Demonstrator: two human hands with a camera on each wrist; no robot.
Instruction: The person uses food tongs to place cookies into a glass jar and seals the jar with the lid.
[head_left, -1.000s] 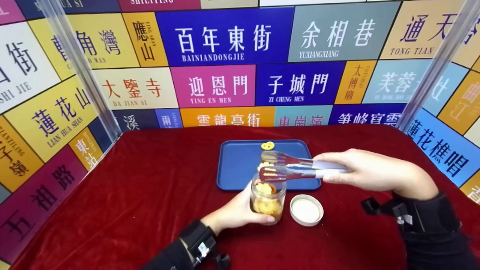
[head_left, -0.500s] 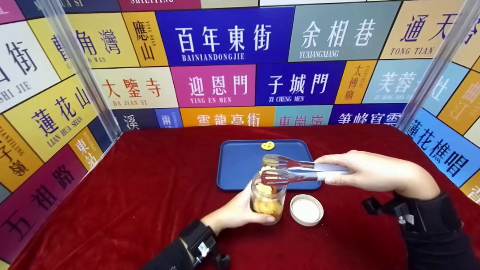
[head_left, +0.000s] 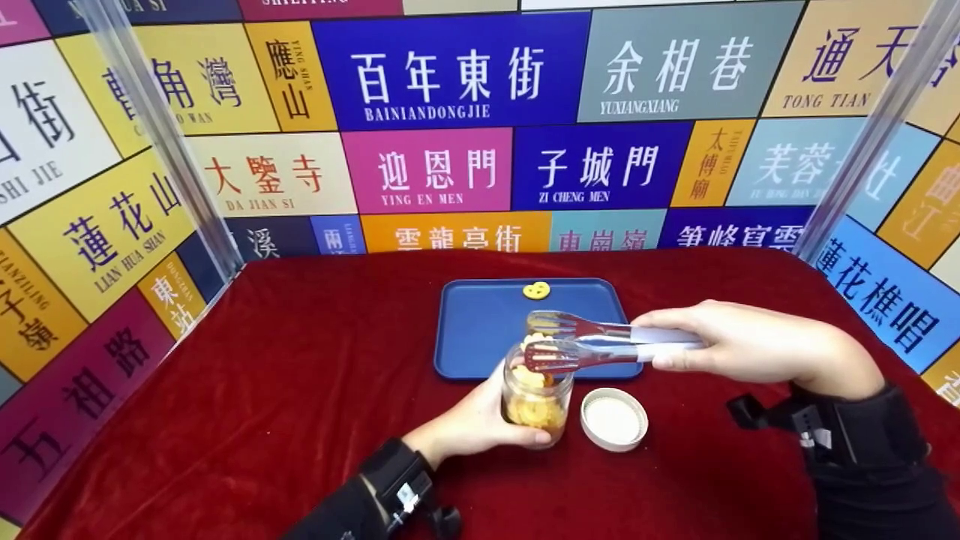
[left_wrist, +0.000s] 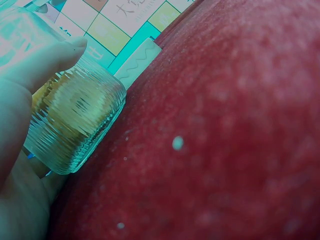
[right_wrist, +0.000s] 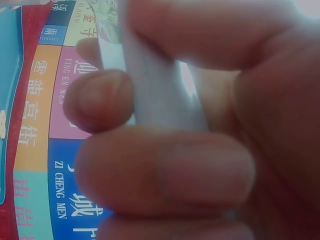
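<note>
Part way done, by the look of it. Farthest left, a bare left hand [head_left: 484, 421] with fingers curled round a jar. Next, a flat, dark blue tray [head_left: 480, 330] with round corners, lying on a bench [head_left: 300, 397] covered in soft, dark red cloth. Near the far edge of the tray, a small, yellow, pretzel-shaped snack [head_left: 536, 290]. Nearer, in front of the tray, a clear, ribbed, round glass jar [head_left: 558, 397] with a bunch of yellow and golden-brown snacks [head_left: 532, 412] inside. Just over the mouth of the jar, a small, pale yellow piece [head_left: 537, 340], maybe pinched between the tips of shiny metal tongs [head_left: 607, 352] with slotted heads and pale grey handles; too covered up to be sure. Just right of the jar, a round, cream-white lid [head_left: 613, 421]. Farthest right, a bare right hand [head_left: 742, 341] with fingers clasped round the tongs. Already done: opening the jar and picking up the tongs. Probably left: setting down the pale piece, in the jar or on the tray, hard to say which, then putting the lid back. To count: two hands, one tray, one pretzel-shaped snack, one jar, several snacks inside, too crowded to number, one pale piece, one pair of tongs, one lid.
</note>
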